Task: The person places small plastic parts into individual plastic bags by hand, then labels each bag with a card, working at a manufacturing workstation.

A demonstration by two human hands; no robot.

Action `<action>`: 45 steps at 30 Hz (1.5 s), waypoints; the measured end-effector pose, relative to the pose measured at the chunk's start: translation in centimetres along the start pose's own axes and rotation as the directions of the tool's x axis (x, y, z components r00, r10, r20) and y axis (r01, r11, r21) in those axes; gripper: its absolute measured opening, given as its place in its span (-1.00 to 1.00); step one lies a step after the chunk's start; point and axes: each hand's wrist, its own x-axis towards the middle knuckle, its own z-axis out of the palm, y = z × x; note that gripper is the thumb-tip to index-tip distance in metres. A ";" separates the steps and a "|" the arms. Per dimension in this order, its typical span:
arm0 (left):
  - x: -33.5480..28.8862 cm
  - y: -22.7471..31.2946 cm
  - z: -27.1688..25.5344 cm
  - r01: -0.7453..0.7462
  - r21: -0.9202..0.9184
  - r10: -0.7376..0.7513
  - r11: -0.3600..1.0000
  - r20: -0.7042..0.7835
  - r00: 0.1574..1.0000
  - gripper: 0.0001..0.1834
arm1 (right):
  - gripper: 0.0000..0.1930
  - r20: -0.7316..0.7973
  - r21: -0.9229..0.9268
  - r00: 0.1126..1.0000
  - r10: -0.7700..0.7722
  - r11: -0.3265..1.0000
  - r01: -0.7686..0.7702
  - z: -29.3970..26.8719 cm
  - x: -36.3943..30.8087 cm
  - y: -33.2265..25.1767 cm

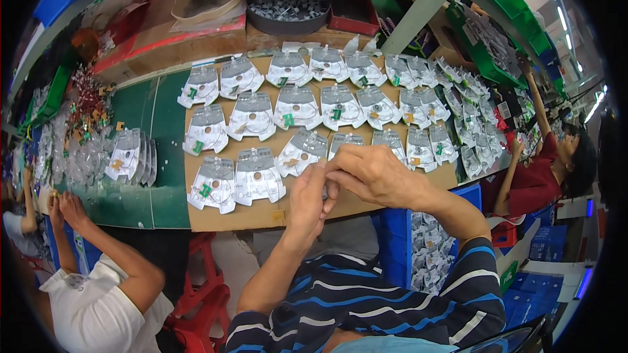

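In the head view, the left hand point(307, 201) and right hand point(378, 171) meet near the front edge of the cardboard sheet point(252, 219), fingertips pinched together, on what I cannot tell. Most plastic housings point(297, 99) on the sheet carry a circuit board point(288, 119); one in front shows none, possibly unfinished. The green counter point(171, 199) offers room left of the sheet.

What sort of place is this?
Likely an assembly workshop: rows of matching white-and-gray parts lie on cardboard, a round black tub holds many small gray pieces, and other people are on both sides.
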 end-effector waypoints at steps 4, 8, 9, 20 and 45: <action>0.0 0.6 -0.2 -0.012 -0.087 0.009 0.996 -0.031 0.999 -0.59 | -0.91 -0.263 -0.223 0.965 -0.004 0.973 -0.057 -0.9 2.4 4.2; 0.0 1.1 -0.3 0.066 -0.123 -0.052 0.990 0.116 0.992 -0.45 | -0.88 -0.526 -0.412 0.849 -0.053 0.889 -0.199 -2.3 7.5 12.2; 0.0 1.2 -0.5 0.109 -0.126 -0.085 0.986 0.184 0.979 -0.41 | -0.88 -0.526 -0.416 0.849 -0.057 0.887 -0.198 -1.9 8.2 14.2; -0.7 1.5 -2.0 0.150 -0.184 -0.094 0.971 0.286 0.954 -0.53 | -0.83 -0.398 -0.394 0.877 0.269 0.813 -0.428 0.1 11.9 19.6; -1.9 1.1 -2.2 -0.208 0.431 0.161 0.878 0.143 0.977 -0.17 | -0.81 0.588 0.200 0.798 0.128 0.934 -0.297 0.3 4.7 0.4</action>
